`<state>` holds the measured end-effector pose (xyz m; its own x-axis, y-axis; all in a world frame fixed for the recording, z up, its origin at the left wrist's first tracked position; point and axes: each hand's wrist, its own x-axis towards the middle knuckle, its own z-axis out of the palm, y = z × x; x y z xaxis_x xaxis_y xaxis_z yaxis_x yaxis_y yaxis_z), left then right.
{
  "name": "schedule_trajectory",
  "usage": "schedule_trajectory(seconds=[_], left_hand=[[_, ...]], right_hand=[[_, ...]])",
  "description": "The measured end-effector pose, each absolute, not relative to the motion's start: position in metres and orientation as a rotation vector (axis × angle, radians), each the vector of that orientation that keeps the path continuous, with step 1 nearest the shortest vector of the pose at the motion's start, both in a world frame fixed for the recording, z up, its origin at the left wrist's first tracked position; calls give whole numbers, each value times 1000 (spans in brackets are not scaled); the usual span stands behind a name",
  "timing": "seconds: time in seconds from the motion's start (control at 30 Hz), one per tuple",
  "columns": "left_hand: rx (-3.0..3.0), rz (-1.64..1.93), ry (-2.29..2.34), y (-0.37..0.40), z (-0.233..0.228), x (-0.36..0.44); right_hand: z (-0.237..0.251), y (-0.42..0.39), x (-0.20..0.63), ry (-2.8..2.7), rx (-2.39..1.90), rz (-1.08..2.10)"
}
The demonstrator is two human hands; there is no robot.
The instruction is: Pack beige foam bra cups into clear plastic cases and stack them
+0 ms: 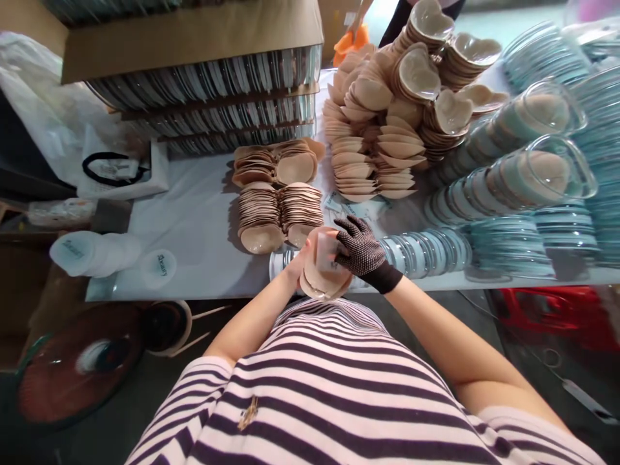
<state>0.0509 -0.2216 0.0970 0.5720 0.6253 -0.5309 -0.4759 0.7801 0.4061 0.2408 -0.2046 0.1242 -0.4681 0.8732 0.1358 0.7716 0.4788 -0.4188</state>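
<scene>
In front of my striped shirt, my bare left hand [296, 263] is closed round a pair of beige stick-on bra cups [323, 284]. My right hand [361, 250], in a dark glove with light dots, has its fingertips pinched at the edge of a small translucent film [327, 250] lying over the cups. Part of the left fingers is hidden behind the cups. Just beyond my hands stand stacked beige bra cups [261, 237]. A row of clear plastic cases [421, 252] extends rightward from beneath my right wrist.
A cardboard box [194, 39] with rows of clear cases stands at the back left. A heap of beige cups [368, 93] fills the back middle. Filled case stacks [523, 174] lean at right. Round printed discs [159, 268] lie at left. A fan [80, 361] stands below the table edge.
</scene>
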Motion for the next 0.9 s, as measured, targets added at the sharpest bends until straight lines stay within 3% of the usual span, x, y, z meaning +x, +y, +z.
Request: schedule_trajectory(seconds=[0.23, 0.6, 0.77, 0.9], left_hand=[[242, 658, 784, -231, 75, 61], [346, 588, 762, -253, 75, 53], [500, 659, 890, -255, 72, 51], [599, 992, 1140, -236, 73, 67]], right_hand=[[86, -210, 235, -2157, -1548, 666], [81, -241, 230, -2135, -1539, 1033], [75, -252, 228, -1704, -1543, 1179], [87, -281, 228, -948, -1523, 1382]])
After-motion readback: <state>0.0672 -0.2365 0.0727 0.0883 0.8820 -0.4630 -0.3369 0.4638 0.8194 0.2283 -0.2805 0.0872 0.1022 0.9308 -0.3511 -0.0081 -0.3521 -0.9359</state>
